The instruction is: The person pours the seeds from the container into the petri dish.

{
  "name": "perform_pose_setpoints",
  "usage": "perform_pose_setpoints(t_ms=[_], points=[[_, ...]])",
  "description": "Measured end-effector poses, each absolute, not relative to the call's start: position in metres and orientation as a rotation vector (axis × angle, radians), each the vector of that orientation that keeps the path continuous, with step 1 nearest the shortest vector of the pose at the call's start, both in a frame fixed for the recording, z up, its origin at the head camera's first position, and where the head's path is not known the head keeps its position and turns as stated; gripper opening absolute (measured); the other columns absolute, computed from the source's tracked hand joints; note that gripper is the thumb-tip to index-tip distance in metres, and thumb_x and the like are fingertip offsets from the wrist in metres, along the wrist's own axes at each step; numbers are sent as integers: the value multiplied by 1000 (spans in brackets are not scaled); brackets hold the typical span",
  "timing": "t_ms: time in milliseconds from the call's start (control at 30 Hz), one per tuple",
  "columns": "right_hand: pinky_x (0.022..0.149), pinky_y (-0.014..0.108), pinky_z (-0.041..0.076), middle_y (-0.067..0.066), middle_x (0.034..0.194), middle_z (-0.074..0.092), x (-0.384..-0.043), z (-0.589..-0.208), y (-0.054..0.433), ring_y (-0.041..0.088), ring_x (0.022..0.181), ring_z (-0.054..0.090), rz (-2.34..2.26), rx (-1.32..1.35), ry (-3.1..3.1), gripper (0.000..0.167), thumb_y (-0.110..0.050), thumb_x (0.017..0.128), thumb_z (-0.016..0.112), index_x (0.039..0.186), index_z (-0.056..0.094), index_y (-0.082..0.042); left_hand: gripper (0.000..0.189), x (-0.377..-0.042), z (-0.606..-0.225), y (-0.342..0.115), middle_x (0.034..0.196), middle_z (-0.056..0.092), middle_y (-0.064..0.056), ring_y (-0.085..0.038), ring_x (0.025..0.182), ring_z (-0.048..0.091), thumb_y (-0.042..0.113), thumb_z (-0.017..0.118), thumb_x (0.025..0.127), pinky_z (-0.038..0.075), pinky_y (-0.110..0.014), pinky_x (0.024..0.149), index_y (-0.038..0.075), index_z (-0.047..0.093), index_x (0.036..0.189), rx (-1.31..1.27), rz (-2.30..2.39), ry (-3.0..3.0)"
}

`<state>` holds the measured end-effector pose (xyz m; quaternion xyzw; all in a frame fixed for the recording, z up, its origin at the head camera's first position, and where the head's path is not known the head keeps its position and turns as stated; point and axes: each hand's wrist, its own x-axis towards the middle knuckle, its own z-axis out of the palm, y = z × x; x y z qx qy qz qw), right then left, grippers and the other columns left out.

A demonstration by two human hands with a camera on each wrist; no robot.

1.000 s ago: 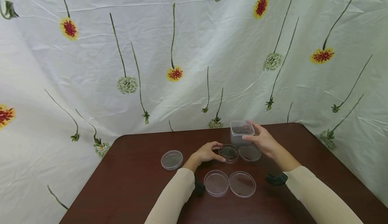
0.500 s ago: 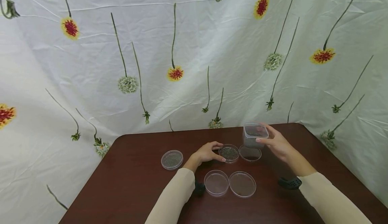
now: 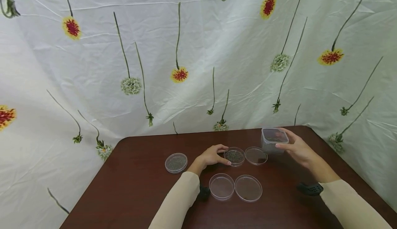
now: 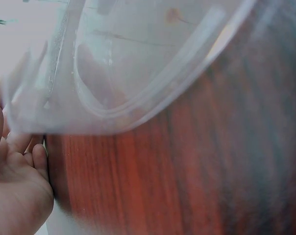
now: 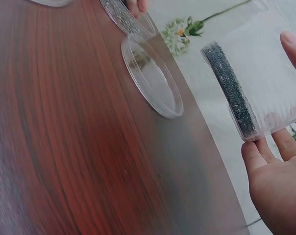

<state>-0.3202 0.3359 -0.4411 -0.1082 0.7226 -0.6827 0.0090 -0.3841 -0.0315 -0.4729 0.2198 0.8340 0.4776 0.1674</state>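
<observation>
My left hand [image 3: 214,156] spans a round clear petri dish [image 3: 235,156], thumb at its near side and fingers at its far side; dark seeds cover the bottom. Right beside it lies a clear shallow dish half [image 3: 256,156]. My right hand [image 3: 296,148] holds a square clear plastic tub [image 3: 269,147], upright, to the right of that dish half. Small dark seeds [image 5: 229,90] form a low layer at the tub's bottom in the right wrist view. A clear dish [image 4: 138,63] fills the upper left wrist view, blurred and close to the camera.
Nearer the front, two clear dish halves [image 3: 221,187] sit side by side. Off to the left stands a covered petri dish [image 3: 176,163] with grey-green contents. The dark red-brown table [image 3: 139,194] ends at a white flowered cloth [image 3: 198,50] behind.
My right hand has carried the tub to the right, from behind the two dishes to the right of the dish half. My left hand stays at the seed-filled dish.
</observation>
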Motion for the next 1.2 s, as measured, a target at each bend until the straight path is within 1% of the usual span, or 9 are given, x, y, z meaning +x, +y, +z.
perform_pose_setpoints(t_ms=[233,367,567,700,833,933,1000,1067,1200], points=[[89,23,50,-3,135,49,-316,-445,358,7,113,58,-2267,-386,2136,64,6,98,66,152,39,-16,65,-384,-473,-31,147,59,-6,-31,144,42,16,88,86,32,-53,116,12,60,144,624,1365,2365],[89,23,49,-4,136,48,-314,-451,374,9,115,57,-2235,-446,2113,64,8,99,62,152,40,-21,65,-385,-473,-31,147,59,-6,-31,144,43,17,88,86,33,-53,116,13,60,145,618,1362,2365],[90,24,49,-9,138,49,-311,-457,394,7,119,53,-2087,-486,2198,68,6,100,61,158,34,-17,64,-384,-473,-32,146,59,-6,-31,143,43,16,88,86,32,-53,116,13,60,144,616,1361,2368],[90,21,47,-16,138,47,-308,-461,406,-1,122,48,-1959,-499,2297,70,2,102,61,162,29,-14,65,-385,-473,-32,146,59,-6,-30,143,43,17,88,86,32,-53,116,13,60,144,615,1364,2365],[90,18,45,-16,140,42,-303,-468,420,-7,124,42,-1902,-502,2312,72,0,103,59,164,23,-14,64,-384,-473,-31,146,59,-6,-31,144,43,17,88,86,32,-54,116,13,61,143,620,1364,2365],[92,16,44,-14,144,36,-300,-473,429,4,140,32,-1869,-476,2288,75,0,104,57,164,15,-15,63,-384,-473,-31,147,58,-6,-31,144,42,17,88,86,32,-53,116,13,60,144,622,1364,2360],[93,15,43,-13,147,32,-299,-475,432,23,152,19,-1847,-455,2275,78,-1,104,58,165,10,-14,64,-385,-474,-31,147,58,-5,-31,144,42,18,88,87,33,-53,116,13,60,144,619,1363,2355],[93,14,42,-11,149,30,-299,-476,433,43,153,3,-1840,-446,2259,81,-1,104,58,165,5,-13,64,-385,-474,-31,147,58,-5,-31,144,42,17,88,86,33,-53,116,13,60,144,616,1364,2354],[93,14,41,-11,150,31,-300,-476,433,57,147,-10,-1855,-438,2233,84,-1,103,59,166,5,-15,64,-386,-475,-32,147,59,-5,-31,144,42,17,88,86,34,-53,115,14,60,144,613,1363,2356]])
